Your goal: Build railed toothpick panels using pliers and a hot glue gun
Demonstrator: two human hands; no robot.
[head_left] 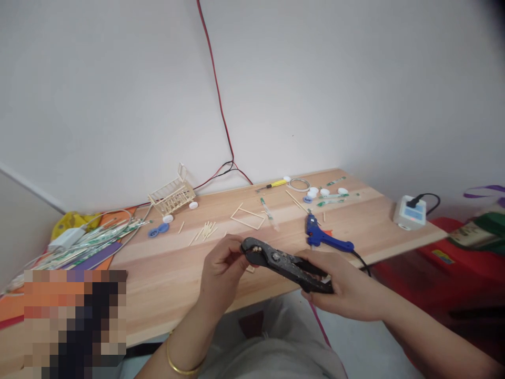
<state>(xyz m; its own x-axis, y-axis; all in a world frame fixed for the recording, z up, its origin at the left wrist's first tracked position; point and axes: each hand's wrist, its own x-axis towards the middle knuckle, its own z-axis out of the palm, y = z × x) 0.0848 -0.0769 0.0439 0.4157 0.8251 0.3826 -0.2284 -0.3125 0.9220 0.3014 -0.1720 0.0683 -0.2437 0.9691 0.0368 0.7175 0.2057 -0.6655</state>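
My right hand (335, 284) is wrapped round the handles of black cutting pliers (276, 258), raised over the front edge of the table. The pliers' head points left, and small pale bits show at its jaws. My left hand (223, 273) is closed in a pinch right at that head; its fingers hide what they hold. Just under the jaws a short piece of light wood (250, 269) shows. Behind the hands lie a rectangular frame of thin sticks (248, 217) and a small pile of cut sticks (205, 230).
A small stick-built cart (171, 199) with white wheels stands by the wall. A blue glue gun (327, 239) lies right, its cord over the edge. Farther back are a yellow-handled knife (276, 183) and white caps (324, 192). Packaged sticks (98, 242) fill the left; a power box (410, 213) sits right.
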